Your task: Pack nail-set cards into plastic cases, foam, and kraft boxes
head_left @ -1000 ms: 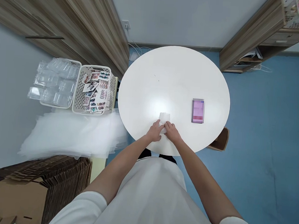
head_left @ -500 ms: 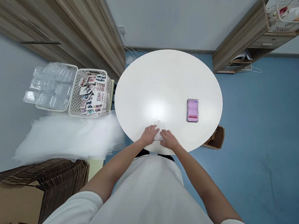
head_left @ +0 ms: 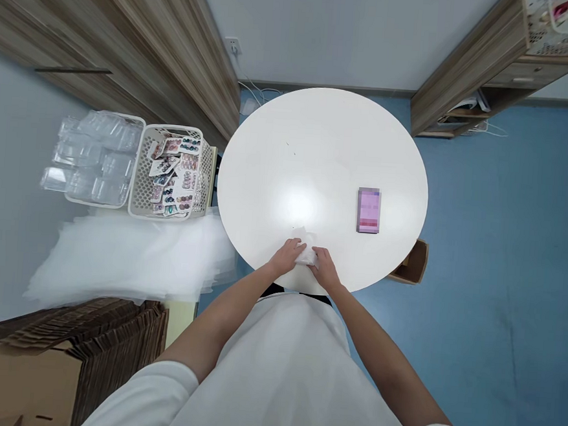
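Near the front edge of the white oval table (head_left: 269,147), a small packet in thin white sheeting (head_left: 306,253) lies between my two hands. My left hand (head_left: 287,255) grips its left side, fingers bent over the top. At its right side my right hand (head_left: 325,268) holds the edge, thumb toward me. A loose flap of the sheeting sticks up on the far side. Whatever lies inside the packet is hidden. To the right on the table is a phone (head_left: 368,210) with a blurred pink screen.
Left of the table stand a basket of clear plastic boxes (head_left: 96,154) and a white basket (head_left: 142,196) of carded coloured pieces. Before them lie stacked white foam sheets (head_left: 130,254) and folded cardboard (head_left: 119,338). A brown bin (head_left: 414,264) sits below the table's right edge.
My right hand has shifted slightly right and turned, its fingers now at the packet's right edge. More of the packet shows between my hands. The camera view has shifted a little.
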The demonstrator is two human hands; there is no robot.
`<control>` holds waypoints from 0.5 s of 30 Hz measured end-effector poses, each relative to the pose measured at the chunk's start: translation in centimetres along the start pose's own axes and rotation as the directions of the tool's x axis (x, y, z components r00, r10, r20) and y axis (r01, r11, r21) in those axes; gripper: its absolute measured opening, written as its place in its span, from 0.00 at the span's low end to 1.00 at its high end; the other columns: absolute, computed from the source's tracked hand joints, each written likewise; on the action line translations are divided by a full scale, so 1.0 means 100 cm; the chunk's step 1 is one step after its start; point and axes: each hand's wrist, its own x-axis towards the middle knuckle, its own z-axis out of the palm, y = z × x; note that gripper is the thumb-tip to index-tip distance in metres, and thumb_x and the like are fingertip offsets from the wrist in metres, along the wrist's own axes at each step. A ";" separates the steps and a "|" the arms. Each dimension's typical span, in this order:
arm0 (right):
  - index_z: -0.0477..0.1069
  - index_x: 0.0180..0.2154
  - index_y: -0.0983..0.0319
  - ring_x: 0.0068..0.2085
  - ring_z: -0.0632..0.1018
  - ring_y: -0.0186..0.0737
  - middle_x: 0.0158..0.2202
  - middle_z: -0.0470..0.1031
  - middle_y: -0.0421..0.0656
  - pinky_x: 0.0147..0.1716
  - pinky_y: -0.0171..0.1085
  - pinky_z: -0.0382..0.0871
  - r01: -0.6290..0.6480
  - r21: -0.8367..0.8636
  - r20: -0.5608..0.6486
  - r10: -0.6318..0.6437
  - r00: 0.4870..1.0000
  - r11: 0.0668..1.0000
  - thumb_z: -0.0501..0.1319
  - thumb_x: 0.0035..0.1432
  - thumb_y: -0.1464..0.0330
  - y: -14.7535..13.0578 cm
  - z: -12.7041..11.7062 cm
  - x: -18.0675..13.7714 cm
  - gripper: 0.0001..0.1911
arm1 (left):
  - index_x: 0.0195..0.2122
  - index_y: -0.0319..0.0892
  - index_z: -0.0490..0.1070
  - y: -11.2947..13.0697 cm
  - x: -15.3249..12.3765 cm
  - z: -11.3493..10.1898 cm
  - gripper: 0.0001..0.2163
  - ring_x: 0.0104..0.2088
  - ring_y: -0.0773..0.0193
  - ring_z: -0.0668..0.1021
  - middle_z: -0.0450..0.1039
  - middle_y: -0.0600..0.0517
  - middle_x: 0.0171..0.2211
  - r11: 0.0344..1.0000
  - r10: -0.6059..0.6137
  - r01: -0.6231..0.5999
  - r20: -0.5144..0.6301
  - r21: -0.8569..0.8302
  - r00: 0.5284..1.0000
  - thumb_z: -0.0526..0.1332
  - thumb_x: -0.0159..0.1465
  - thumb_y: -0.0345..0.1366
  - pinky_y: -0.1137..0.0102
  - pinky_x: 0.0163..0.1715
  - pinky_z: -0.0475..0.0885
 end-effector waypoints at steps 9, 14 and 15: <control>0.47 0.58 0.52 0.36 0.72 0.40 0.42 0.67 0.44 0.31 0.37 0.65 -0.049 -0.257 0.227 0.110 0.968 0.965 0.49 0.59 0.65 -0.019 -0.027 0.030 0.26 | 0.48 0.42 0.60 -0.004 0.020 -0.029 0.14 0.41 0.56 0.71 0.69 0.46 0.40 0.994 -0.072 0.084 0.145 -0.075 0.987 0.52 0.59 0.34 0.64 0.39 0.66; 0.47 0.57 0.54 0.34 0.73 0.41 0.42 0.70 0.44 0.28 0.35 0.62 -0.049 -0.257 0.268 0.120 0.956 0.965 0.51 0.57 0.64 -0.022 -0.040 0.046 0.26 | 0.43 0.41 0.60 -0.005 0.030 -0.036 0.14 0.39 0.54 0.72 0.69 0.46 0.38 0.987 -0.157 0.163 0.179 -0.014 0.971 0.57 0.56 0.37 0.65 0.36 0.66; 0.45 0.58 0.56 0.34 0.73 0.41 0.41 0.71 0.44 0.28 0.35 0.61 -0.056 -0.242 0.265 0.122 0.956 0.969 0.52 0.56 0.63 -0.022 -0.042 0.048 0.29 | 0.42 0.41 0.61 -0.004 0.030 -0.037 0.14 0.40 0.54 0.72 0.69 0.46 0.38 0.987 -0.155 0.159 0.181 -0.010 0.971 0.57 0.56 0.37 0.64 0.36 0.66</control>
